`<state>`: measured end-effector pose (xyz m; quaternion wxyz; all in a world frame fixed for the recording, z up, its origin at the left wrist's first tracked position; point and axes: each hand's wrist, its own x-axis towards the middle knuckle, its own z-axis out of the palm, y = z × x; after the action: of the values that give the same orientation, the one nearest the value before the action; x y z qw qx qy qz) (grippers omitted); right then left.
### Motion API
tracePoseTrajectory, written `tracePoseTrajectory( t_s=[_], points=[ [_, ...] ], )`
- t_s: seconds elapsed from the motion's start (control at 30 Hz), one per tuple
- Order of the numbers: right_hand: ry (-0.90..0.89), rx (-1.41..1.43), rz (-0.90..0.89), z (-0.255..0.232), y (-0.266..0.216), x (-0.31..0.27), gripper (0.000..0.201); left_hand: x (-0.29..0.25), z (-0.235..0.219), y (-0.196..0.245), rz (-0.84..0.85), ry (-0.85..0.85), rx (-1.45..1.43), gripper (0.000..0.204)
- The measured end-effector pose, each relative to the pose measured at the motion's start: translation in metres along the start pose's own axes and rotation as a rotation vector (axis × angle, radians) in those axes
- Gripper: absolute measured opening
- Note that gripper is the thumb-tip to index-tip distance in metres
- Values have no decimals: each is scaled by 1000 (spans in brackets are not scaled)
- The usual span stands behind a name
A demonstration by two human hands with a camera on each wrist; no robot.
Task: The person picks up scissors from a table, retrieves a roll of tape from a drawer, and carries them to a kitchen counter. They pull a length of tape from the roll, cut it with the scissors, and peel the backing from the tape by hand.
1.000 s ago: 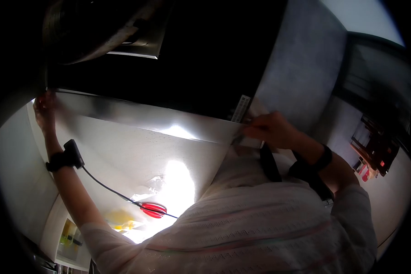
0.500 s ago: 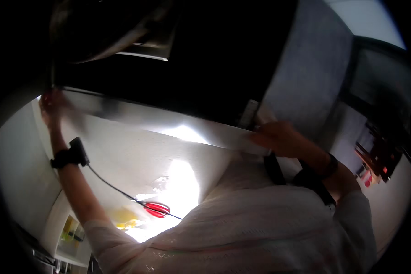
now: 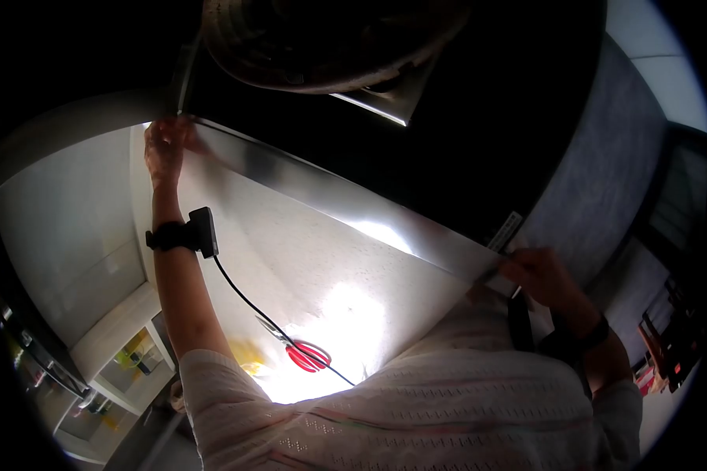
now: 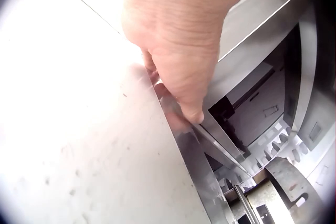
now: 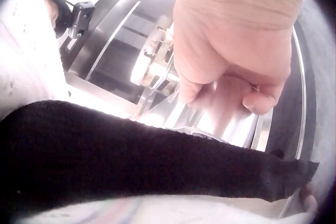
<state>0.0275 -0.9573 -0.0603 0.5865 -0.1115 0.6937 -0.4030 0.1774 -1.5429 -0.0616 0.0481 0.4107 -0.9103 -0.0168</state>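
A long shiny metal strip [image 3: 314,184] runs along the edge of a dark panel [image 3: 463,149] in the head view. At its far left end the left hand [image 3: 165,153] grips the edge; in the left wrist view the thumb of that hand [image 4: 181,40] lies on the strip [image 4: 194,158], its other fingers mostly hidden. The right hand [image 3: 542,275] holds the strip's right end, beside a barcode label [image 3: 506,231]. Seen from the right wrist, the right hand [image 5: 236,40] has its fingers curled at the shiny metal [image 5: 223,113].
Red-handled scissors [image 3: 308,355] lie on the brightly lit white surface [image 3: 283,235], with a black cable [image 3: 251,302] crossing them. A large round object [image 3: 330,47] is above the dark panel. White shelves [image 3: 126,381] stand at lower left. Dark fabric [image 5: 147,161] crosses the right wrist view.
The head view has turned, so the strip slopes more steeply and both hands appear farther right, the right one also lower. Both hands remain at the strip's ends.
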Motion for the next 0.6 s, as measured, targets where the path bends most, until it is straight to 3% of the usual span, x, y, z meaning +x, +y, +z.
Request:
tracePoseTrajectory(
  t_s=[0.17, 0.23, 0.6],
  points=[
    [-9, -19, -34, -1, 2, 2, 26, 3, -2, -10, 37, -7, -53, 43],
    [-8, -18, -25, -1, 1, 2, 26, 1, -3, -6, 73, 21, -78, 25],
    [24, -39, -13, 2, -4, 1, 22, -6, -10, 5, 38, 0, -206, 20]
  ],
)
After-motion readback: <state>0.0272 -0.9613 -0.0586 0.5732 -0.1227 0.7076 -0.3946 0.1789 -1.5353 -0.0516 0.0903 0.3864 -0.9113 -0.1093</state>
